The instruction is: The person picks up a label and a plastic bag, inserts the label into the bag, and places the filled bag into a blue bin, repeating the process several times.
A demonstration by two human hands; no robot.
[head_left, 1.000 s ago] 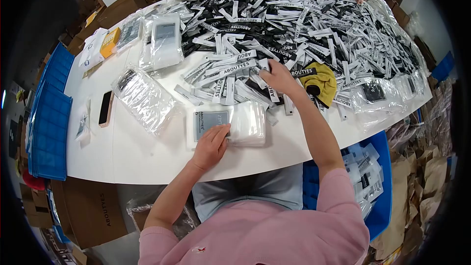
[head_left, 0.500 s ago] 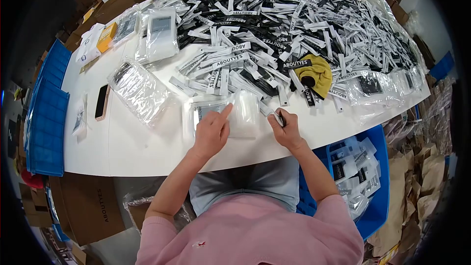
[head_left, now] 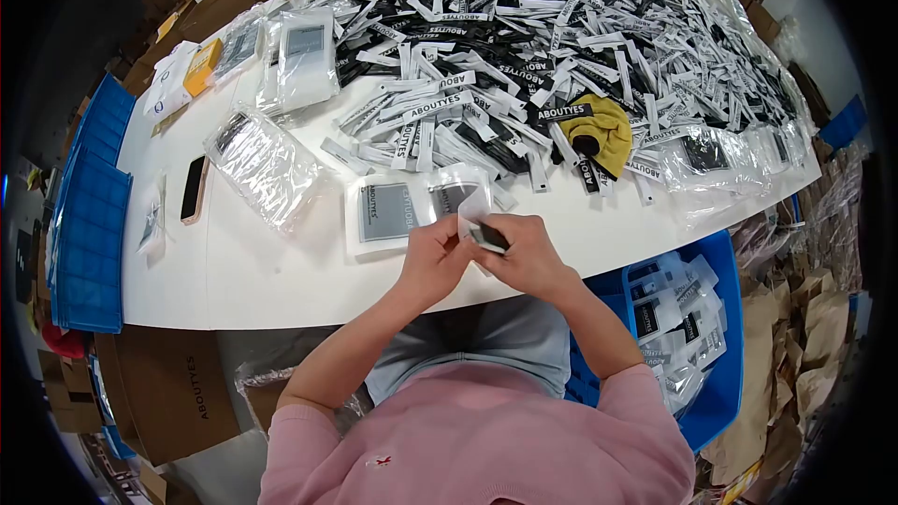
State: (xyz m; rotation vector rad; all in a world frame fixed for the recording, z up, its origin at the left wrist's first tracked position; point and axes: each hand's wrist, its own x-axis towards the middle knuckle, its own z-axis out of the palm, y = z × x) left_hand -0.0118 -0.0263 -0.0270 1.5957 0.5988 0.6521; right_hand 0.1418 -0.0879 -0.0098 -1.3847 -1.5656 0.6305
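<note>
In front of my body both hands meet at the near side of the table. My left hand (head_left: pixel 435 260) is closed on the edge of a clear plastic bag (head_left: pixel 474 206), which curls up between the hands. My right hand (head_left: pixel 524 251), closed as well, grips a dark strip packet (head_left: pixel 490 238) against the bag's near end; how far it reaches inside is hidden by my fingers. Just beyond my left hand lie flat frosted bags (head_left: pixel 385 209) with grey printed panels. A heap of black and white "ABOUTYES" strip packets (head_left: pixel 440 108) spreads behind them.
A yellow cloth item (head_left: pixel 606 138) lies among the strips. Clear bag packs (head_left: pixel 267 168) and a phone (head_left: pixel 194 190) are on the left, beside blue bins (head_left: pixel 89 215). Below the table's right edge, a blue bin (head_left: pixel 720 355) holds filled bags (head_left: pixel 673 323).
My right hand has moved left to meet my left hand, bringing the dark strip packet to the bag. My left hand has moved right, and a bag's edge is lifted and curled.
</note>
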